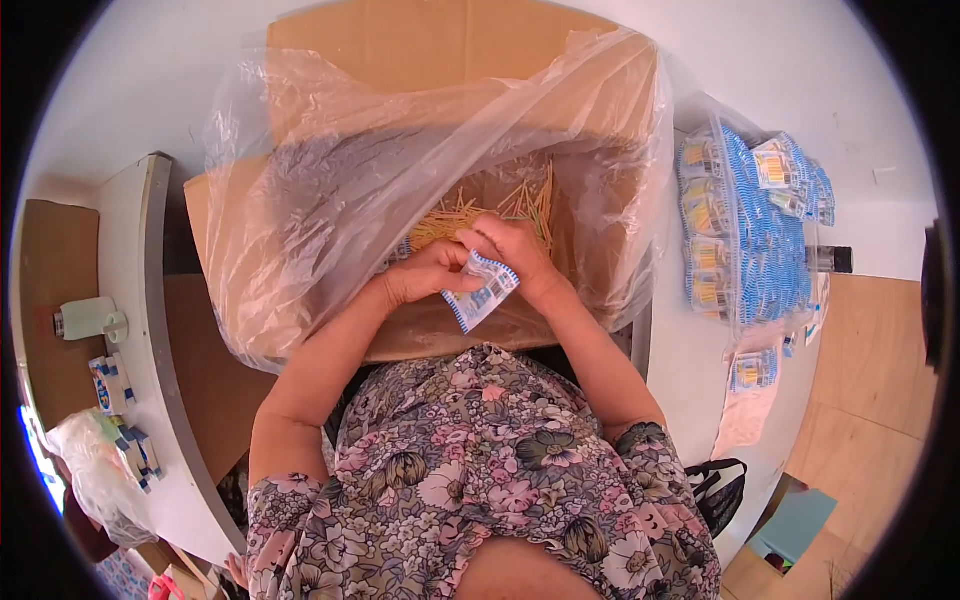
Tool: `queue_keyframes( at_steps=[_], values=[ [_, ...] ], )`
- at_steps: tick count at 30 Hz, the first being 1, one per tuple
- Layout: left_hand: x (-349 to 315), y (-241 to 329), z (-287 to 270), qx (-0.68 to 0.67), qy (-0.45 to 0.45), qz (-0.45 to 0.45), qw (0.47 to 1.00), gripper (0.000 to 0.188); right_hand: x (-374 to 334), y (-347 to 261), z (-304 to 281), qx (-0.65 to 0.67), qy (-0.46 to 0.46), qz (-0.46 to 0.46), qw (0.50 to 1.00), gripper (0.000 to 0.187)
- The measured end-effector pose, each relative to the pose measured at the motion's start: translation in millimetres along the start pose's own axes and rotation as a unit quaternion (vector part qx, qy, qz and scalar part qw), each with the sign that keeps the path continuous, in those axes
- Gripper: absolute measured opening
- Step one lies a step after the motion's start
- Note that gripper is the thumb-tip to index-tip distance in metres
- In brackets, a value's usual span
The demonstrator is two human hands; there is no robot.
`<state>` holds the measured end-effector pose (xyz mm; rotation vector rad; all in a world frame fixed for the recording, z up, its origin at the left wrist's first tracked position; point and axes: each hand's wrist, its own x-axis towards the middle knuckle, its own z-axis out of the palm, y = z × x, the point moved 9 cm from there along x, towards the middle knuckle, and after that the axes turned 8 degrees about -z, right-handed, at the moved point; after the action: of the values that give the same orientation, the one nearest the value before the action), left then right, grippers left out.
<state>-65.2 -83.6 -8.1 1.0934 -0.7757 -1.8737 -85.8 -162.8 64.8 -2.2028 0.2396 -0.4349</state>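
The left hand [435,270] has its fingers pinched tight on a small blue and white plastic packet [485,293]. The right hand [518,253] has its fingers curled by the top of the packet, but I cannot tell if they grip it. Both hands and the packet are over a big cardboard box [370,35] with a clear plastic liner [250,260]. Thin yellow strips [447,222] lie inside. To the right, many more blue packets [775,260] fill a clear bin [738,318] on the white surface [680,400]
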Motion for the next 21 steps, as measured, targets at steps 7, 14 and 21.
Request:
queue_keyframes(
  at_steps=[7,14,21],
  values=[
    [-4,35,2,0.192,0.117,0.156,0.962,0.020,-5,25,0,-0.168,0.018,0.086,0.982,0.041],
    [1,26,-1,0.309,0.120,0.159,0.930,0.022,-6,26,4,0.025,0.073,0.089,0.993,0.031],
    [5,16,-5,0.201,0.083,0.154,0.964,0.020,-19,33,-22,0.030,0.106,0.069,0.992,0.017]
  ],
)
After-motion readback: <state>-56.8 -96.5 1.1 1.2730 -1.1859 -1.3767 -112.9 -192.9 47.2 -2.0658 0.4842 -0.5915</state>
